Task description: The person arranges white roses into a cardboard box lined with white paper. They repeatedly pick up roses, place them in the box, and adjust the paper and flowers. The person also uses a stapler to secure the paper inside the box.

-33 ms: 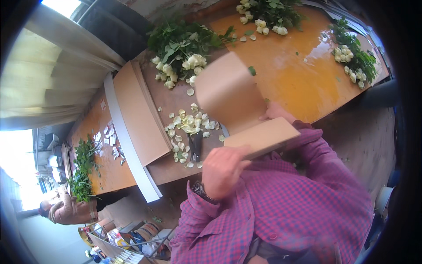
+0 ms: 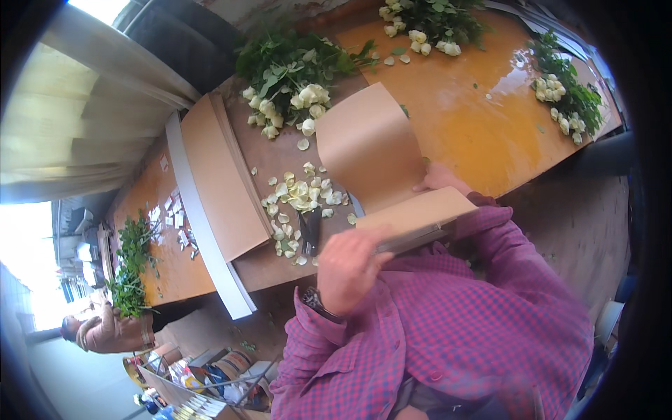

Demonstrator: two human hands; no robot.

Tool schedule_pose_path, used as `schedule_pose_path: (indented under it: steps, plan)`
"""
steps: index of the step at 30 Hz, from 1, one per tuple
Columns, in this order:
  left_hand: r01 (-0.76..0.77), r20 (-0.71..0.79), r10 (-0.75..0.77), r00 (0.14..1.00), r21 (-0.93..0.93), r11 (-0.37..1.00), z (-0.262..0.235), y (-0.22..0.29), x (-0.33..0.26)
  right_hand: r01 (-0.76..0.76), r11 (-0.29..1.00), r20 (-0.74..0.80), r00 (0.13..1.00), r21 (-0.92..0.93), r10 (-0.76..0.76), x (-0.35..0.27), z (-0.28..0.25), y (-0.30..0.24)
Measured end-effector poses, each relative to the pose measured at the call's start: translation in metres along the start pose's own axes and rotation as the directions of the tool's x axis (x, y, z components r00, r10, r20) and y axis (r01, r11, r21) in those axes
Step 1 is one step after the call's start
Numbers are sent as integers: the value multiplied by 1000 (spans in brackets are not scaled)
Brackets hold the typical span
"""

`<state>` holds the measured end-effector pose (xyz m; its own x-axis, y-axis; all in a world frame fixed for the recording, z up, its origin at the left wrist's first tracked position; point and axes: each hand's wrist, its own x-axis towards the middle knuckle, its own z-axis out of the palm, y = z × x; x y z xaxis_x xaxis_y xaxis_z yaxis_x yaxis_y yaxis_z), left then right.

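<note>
A bent sheet of brown cardboard (image 2: 371,143) stands in front of me, its far part curving up and its near part folded toward my chest. My right hand (image 2: 446,180) holds it at the right side of the fold, partly hidden behind the near flap (image 2: 423,208). Slightly blurred, my left hand (image 2: 346,269) is closed at the flap's left corner, with fingers on top and thumb below. Black-handled shears (image 2: 310,231) lie just beyond my left hand, among loose pale petals (image 2: 304,196).
White rose bunches (image 2: 283,91) lie at the table's far side, with more roses (image 2: 553,91) at the right. Stacked cardboard sheets (image 2: 220,175) rest to the left. Another person (image 2: 115,329) stands at the far left by greenery (image 2: 133,269). A cart of supplies (image 2: 210,378) is below.
My left hand has shifted slightly left along the flap's edge. The upright part of the cardboard has moved a little to the right and looks sharper. My right hand stays in place.
</note>
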<state>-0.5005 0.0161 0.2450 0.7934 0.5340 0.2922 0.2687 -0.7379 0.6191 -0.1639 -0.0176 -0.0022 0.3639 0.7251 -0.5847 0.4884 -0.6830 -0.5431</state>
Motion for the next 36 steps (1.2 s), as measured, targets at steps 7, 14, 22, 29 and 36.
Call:
schedule_pose_path:
  steps: [7,14,22,29,36]
  plan:
    - [461,28,-550,835,-583,670,48,-52,-10,156,936,-154,965,-317,-213,-4,-39,-23]
    - [298,-167,-379,910,-371,880,100,-77,-26,507,796,-329,853,331,-406,19,-58,-58]
    - [192,-207,-236,949,-213,958,85,-83,-25,447,894,-494,779,6,-386,26,-24,-39]
    - [114,-239,-115,964,-21,993,86,-81,-30,569,817,-533,723,96,-441,37,-37,-36]
    - [220,-163,-279,946,-308,926,92,-114,-46,468,877,-495,739,-110,-457,31,-24,-46]
